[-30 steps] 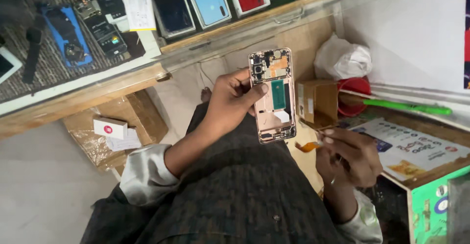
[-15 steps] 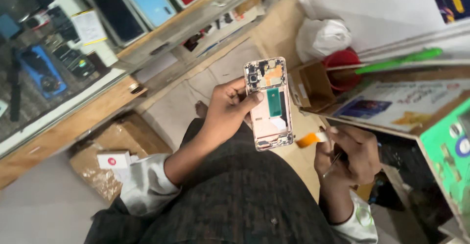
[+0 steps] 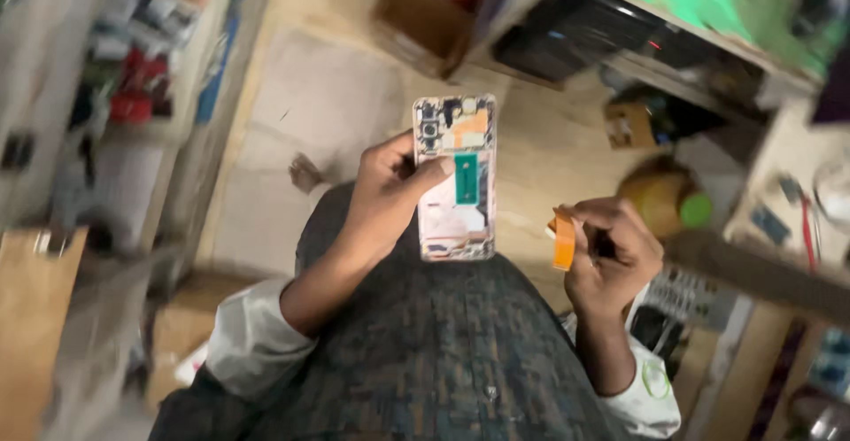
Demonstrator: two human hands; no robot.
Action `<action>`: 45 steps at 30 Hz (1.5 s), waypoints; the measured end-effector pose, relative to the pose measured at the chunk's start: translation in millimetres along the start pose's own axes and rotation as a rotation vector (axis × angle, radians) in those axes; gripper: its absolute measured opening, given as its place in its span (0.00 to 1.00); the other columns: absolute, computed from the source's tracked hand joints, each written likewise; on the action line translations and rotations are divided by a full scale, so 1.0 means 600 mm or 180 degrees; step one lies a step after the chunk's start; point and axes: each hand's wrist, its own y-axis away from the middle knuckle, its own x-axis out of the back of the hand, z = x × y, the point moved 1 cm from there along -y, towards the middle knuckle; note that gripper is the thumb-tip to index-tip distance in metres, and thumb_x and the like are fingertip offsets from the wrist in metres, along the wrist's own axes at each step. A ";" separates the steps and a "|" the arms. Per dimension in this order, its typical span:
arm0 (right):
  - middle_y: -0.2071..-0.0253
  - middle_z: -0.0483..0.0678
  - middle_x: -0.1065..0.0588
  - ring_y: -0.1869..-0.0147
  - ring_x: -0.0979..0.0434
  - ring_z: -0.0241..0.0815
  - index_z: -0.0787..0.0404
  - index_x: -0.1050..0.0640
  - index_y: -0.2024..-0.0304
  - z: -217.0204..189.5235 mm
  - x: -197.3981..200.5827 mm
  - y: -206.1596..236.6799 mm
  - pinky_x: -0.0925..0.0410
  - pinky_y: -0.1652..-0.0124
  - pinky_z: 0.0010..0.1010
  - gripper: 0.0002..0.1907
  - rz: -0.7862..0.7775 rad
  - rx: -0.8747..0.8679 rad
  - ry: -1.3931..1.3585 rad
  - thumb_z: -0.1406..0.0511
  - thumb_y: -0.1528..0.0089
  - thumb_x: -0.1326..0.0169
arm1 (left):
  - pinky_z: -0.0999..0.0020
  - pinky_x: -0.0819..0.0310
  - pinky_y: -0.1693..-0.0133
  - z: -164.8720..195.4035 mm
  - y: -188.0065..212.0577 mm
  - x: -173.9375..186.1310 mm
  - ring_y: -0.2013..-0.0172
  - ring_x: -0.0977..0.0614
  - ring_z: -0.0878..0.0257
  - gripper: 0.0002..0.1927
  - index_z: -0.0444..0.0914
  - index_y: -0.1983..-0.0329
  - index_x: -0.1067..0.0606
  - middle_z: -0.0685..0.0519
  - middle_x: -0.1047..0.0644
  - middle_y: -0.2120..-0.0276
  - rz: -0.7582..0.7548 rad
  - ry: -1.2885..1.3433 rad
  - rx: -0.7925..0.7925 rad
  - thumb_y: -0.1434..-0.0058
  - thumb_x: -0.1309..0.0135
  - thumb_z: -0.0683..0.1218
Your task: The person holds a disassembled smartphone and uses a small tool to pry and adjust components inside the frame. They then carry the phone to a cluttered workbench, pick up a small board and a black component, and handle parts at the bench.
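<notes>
The left hand point(image 3: 385, 195) grips an opened smartphone point(image 3: 455, 177), back cover off, with the thumb across its face beside the green strip at its middle and the fingers wrapped behind its left edge. The phone stands upright above the person's lap. To the right of the phone and a little lower, well apart from it, the right hand point(image 3: 615, 251) is curled, thumb and forefinger pinching a small orange flex ribbon point(image 3: 564, 241) that hangs down from the fingertips.

By my reading, the step in hand is a part exchange: the ribbon is either just lifted out of the phone or about to be seated in it; the frame does not settle which. Bringing the ribbon to the phone would call for a short leftward carry and fine alignment with a connector, details too blurred to make out.

Between phone and ribbon the air is open. Right of the phone stand a counter with a yellowish round container point(image 3: 660, 197); above it, a cardboard box point(image 3: 421, 16).
</notes>
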 end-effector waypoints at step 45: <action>0.69 0.45 0.21 0.67 0.28 0.27 0.68 0.19 0.66 0.575 0.807 0.034 0.35 0.68 0.20 0.03 0.1143 -0.1878 -0.0599 0.72 0.39 0.37 | 0.59 0.15 0.58 -0.550 -0.289 -0.999 0.62 0.13 0.54 0.16 0.26 0.48 0.25 0.39 0.18 0.60 -0.2371 0.0050 0.2718 0.35 0.45 0.42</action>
